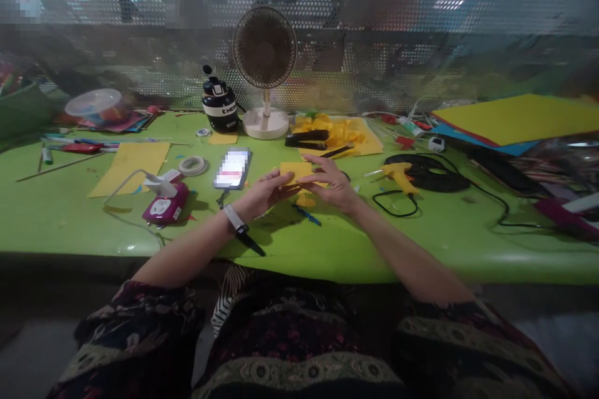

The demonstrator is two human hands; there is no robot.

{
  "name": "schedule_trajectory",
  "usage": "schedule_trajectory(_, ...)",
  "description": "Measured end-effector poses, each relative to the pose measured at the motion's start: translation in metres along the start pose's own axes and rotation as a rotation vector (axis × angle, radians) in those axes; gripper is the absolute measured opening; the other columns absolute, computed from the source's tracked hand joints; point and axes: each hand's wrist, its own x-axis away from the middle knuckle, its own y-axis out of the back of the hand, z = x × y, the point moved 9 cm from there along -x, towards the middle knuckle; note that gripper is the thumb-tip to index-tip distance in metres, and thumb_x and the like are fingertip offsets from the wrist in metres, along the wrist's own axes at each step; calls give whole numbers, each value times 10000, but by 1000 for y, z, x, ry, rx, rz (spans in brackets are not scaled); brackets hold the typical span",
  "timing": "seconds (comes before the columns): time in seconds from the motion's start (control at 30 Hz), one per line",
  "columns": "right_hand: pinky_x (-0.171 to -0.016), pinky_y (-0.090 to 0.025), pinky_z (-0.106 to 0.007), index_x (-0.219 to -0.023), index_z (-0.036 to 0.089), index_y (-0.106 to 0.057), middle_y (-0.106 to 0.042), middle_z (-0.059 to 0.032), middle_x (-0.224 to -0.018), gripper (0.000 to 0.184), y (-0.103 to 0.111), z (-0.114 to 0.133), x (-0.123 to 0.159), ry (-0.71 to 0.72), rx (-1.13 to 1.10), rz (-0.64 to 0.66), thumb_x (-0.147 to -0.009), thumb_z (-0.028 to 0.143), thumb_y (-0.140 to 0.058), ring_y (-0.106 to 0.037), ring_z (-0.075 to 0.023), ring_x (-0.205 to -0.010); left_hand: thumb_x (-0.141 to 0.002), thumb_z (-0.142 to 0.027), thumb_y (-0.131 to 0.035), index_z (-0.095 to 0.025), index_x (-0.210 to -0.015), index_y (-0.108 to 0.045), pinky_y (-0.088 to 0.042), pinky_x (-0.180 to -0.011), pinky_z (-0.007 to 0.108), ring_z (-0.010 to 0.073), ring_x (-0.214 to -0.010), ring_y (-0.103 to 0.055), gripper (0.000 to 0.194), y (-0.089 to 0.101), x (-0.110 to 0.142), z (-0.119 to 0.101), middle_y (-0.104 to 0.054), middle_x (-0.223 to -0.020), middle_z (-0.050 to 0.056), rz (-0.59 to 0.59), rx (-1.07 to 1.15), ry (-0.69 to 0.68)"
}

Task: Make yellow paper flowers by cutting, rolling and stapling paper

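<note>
A small piece of yellow paper (296, 169) is held up over the middle of the green table. My left hand (264, 193) pinches its left side, thumb on top. At the right edge, my right hand (336, 186) grips the same paper, with its upper fingers stretched over it; part of that grip is hidden. Below the hands lie a small yellow scrap (306, 199) and a thin dark blue item (309, 216) whose kind I cannot make out. Just beyond them are a black stapler (307, 138) and a dark, slim tool (337, 152), perhaps scissors.
Behind stand a fan (266, 123) and a black bottle (219, 109). A phone (233, 168), tape roll (192, 166) and purple power adapter (165, 204) lie left. Yellow paper pieces (346, 131) are heaped beyond. Right are a yellow glue gun (400, 176), cables and coloured sheets (519, 117).
</note>
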Motion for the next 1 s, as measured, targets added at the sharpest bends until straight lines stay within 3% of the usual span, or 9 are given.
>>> schedule_trajectory(0.2,-1076,-432,-480,-879,271,-778,-631,-75,-1308,128,5,-2,1,-2,-111,-116,-852,383,-722,-568,-246,-1236,-838,-180,-715,-181,-955,-699,-497,-1044,417,198,-986,-705,118,-4,3,2,-745,-1062,62,-3,39,-10)
schedule_trajectory(0.33,-889,-537,-386,-835,211,-721,-685,-88,-1097,296,0,-11,3,-117,-249,-145,-838,505,-691,-647,-216,-1001,-828,-205,-717,-193,-1016,-696,-528,-997,440,228,-1045,-690,189,-6,3,0,-730,-1156,67,13,9,-51)
schedule_trajectory(0.43,-756,-537,-332,-797,194,-660,-673,-49,-866,399,-3,-17,4,-235,-270,-135,-795,592,-688,-619,-177,-783,-843,-356,-711,-199,-1004,-706,-540,-967,458,277,-1131,-660,225,-9,3,0,-731,-1167,89,40,4,-49)
schedule_trajectory(0.53,-701,-511,-308,-772,196,-611,-625,-17,-758,448,-1,-18,5,-292,-257,-156,-760,637,-692,-566,-153,-690,-836,-543,-675,-198,-1035,-715,-543,-949,479,317,-1197,-629,401,-15,6,-1,-726,-1182,116,81,-22,-55)
schedule_trajectory(0.73,-689,-490,-300,-769,203,-570,-601,-14,-753,459,-1,-20,7,-294,-261,-179,-756,648,-680,-558,-155,-697,-702,-316,-854,-182,-1028,-726,-549,-932,401,268,-1123,-674,375,-17,12,-8,-732,-1162,95,63,-190,-172)
schedule_trajectory(1.0,-668,-491,-301,-745,208,-554,-580,-3,-711,469,-1,-14,6,-297,-253,-178,-738,658,-687,-537,-144,-654,-729,-323,-836,-171,-1013,-730,-564,-881,387,267,-1072,-700,339,-16,8,-4,-749,-1107,108,71,-216,-176)
